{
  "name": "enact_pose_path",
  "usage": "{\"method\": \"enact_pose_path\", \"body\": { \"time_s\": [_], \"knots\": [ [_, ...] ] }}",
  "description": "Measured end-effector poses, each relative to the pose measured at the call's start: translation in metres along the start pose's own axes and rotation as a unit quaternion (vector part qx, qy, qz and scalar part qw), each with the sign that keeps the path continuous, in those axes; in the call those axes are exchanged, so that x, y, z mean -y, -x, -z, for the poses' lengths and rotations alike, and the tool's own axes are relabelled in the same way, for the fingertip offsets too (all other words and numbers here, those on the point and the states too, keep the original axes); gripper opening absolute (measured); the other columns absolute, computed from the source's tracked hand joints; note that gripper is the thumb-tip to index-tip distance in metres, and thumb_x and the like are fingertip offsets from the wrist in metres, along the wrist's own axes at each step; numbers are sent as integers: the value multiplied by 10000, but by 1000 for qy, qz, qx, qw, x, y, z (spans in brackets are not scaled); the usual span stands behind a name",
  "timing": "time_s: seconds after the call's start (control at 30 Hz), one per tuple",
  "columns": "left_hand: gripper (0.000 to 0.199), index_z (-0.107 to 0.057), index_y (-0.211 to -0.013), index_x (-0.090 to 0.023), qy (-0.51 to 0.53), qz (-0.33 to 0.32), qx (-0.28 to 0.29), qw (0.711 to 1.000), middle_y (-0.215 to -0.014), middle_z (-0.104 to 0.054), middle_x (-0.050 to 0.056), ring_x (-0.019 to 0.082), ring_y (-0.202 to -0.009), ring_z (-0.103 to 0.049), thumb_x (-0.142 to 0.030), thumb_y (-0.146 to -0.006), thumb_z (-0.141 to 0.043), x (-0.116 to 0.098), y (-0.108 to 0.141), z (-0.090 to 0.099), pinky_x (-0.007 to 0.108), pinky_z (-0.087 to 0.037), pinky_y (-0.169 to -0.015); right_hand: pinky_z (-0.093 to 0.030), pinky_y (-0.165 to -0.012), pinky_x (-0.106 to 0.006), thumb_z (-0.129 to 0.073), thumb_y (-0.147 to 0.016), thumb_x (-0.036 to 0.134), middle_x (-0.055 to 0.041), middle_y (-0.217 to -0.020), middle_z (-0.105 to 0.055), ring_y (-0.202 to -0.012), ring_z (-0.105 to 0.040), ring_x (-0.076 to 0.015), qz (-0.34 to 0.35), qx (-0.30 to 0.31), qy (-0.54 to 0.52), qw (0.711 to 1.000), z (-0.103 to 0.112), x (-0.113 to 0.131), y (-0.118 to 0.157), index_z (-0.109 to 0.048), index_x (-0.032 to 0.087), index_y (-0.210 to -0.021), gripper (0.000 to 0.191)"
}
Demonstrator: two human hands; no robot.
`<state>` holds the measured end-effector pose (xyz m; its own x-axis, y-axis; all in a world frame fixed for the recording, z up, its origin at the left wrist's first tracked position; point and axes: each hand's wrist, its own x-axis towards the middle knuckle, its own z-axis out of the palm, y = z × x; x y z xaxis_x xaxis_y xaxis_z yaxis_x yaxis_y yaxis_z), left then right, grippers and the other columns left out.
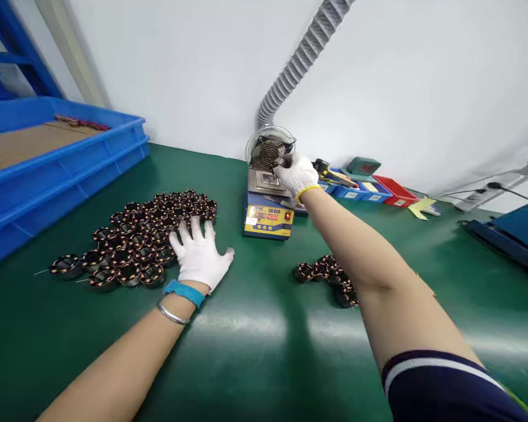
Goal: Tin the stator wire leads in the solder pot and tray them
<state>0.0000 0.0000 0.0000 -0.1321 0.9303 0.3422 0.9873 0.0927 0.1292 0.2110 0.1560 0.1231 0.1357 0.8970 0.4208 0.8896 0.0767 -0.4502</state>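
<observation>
Leftmost, seeing a blue crate (61, 170) standing on the green table (255, 340), holding a brown sheet (35, 143) and dark red wires (81, 123). Next, seeing a big cluster of stators (143, 234) lying packed side by side near the crate, showing copper windings on top. Spreading the left hand (200, 258), white-gloved and palm down, at the cluster's right edge, with fingers splayed and reaching over the outermost pieces. Wearing a blue band (185, 292) and a bangle (172, 315) on that wrist. Midway, seeing a yellow-fronted machine (268, 221) glowing with red digits, with a round fan (267, 155) standing behind its top and a grey hose (299, 61) rising along the wall. Holding the right hand (298, 174), also white-gloved, over the machine's top, clamping thumb and fingers on a dark piece (278, 165), mostly hidden. Nearer, seeing a smaller group (323, 271) of stators lying on the table, partly hiding behind the right arm. Farther right, seeing blue bins (352, 192) and a red bin (393, 190) standing by the wall, with a yellow slip (421, 207) lying beside. Rightmost, seeing a dark blue case (514, 231) lying on the table.
</observation>
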Motion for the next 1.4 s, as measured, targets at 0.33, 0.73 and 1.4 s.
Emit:
{"method": "enact_pose_path", "body": {
  "time_s": [0.33,0.73,1.4],
  "knots": [
    [750,-445,-1369,-84,20,-30,-5,999,-1420,-448,184,420,-1309,-328,-522,-764,-511,-3,1,0,593,-161,-1089,-475,-904,-412,-585,-771,404,-83,-1096,-667,-1055,-604,-295,-27,12,48,998,-24,-3,-2,-639,221,-1094,375],
    [678,-421,-1368,-66,151,-143,-18,978,-1448,-425,171,316,-1210,-507,-436,-809,-527,-13,4,2,400,-418,-979,-479,-896,-370,-580,-783,387,-89,-1050,-681,-1042,-612,-274,-35,9,21,999,-17,0,-7,-647,187,-1058,346],
    [451,-598,-1205,-195,124,-113,83,982,-1358,-540,70,292,-1038,-613,-423,-826,-512,-9,-2,7,404,-491,-880,-498,-857,-338,-634,-768,383,-66,-891,-692,-891,-643,-210,-67,10,-168,983,10,3,15,-677,145,-1003,337]
  ]
}}
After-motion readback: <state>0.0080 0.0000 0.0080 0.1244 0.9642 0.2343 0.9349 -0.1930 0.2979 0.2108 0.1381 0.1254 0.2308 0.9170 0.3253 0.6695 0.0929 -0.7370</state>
